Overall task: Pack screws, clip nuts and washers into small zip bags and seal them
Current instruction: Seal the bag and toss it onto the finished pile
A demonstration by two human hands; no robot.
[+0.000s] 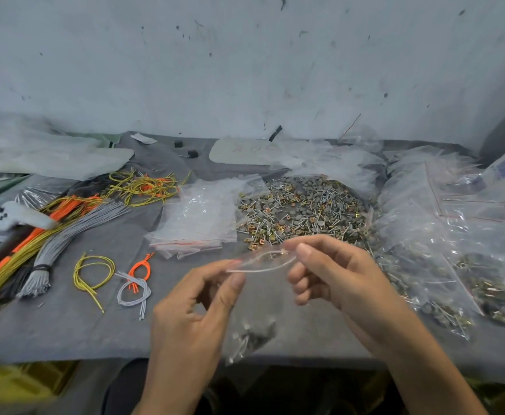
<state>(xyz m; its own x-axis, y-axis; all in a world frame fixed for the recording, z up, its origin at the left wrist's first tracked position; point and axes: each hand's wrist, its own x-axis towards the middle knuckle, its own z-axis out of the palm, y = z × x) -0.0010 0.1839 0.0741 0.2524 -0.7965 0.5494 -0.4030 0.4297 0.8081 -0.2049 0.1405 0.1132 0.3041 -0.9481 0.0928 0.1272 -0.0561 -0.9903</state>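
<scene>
1. Head view: the left hand [191,310] pinches one end of the small zip bag's [251,333] mouth between thumb and forefinger.
2. The right hand [329,274] pinches the other end, its remaining fingers curled.
3. The bag hangs between both hands over the grey table's [65,324] front edge. Its lips are bowed apart and hardware lies at its bottom.
4. Behind lies the loose hardware pile [302,208], with the empty bags [197,217] just left of it.

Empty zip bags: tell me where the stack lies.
Head view, mid-table: the stack of empty zip bags lies left of the loose hardware pile, beyond the left hand.
</scene>
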